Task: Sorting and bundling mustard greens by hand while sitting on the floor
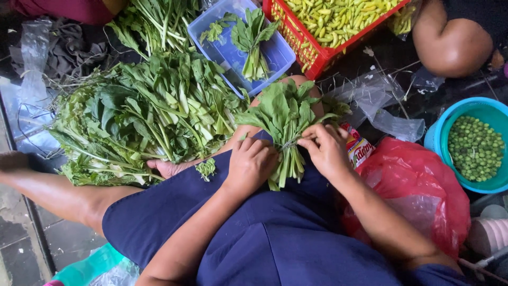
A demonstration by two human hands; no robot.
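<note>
Bundle of leafy greens (286,114): one bunch, broad green leaves fanned away from the person, pale stems gathered toward the lap; lies across the person's knee, on the edge of dark blue cloth (275,238) that covers the lap. Left hand (250,164): closed around the stems of the bundle from the left side, knuckles up. Right hand (327,149): fingers curled and pinching at the point where the stems are gathered, touching the bundle from the right; a thin tie seems to run there, too fine to tell for certain. Loose sprig of green (206,168): small, lies on the blue cloth just left of the bundle. Heap of loose greens (143,114): large, same kind of leaf and stem, on the floor left of the bundle, spreading well beyond it. Blue plastic tub (280,50): rectangular, beyond the bundle, holds one finished bunch (251,39). Red crate (323,58): beyond and right of the bundle, filled with small yellow-green chillies (338,18). Red plastic bag (418,185): crumpled, just right of the bundle, beside the right forearm; a printed packet (359,149) shows between bag and hand. Teal bowl (436,132): far right of the bundle, holds small round green fruits (475,148). Another person's knee (450,39): upper right, well apart from the bundle.
</note>
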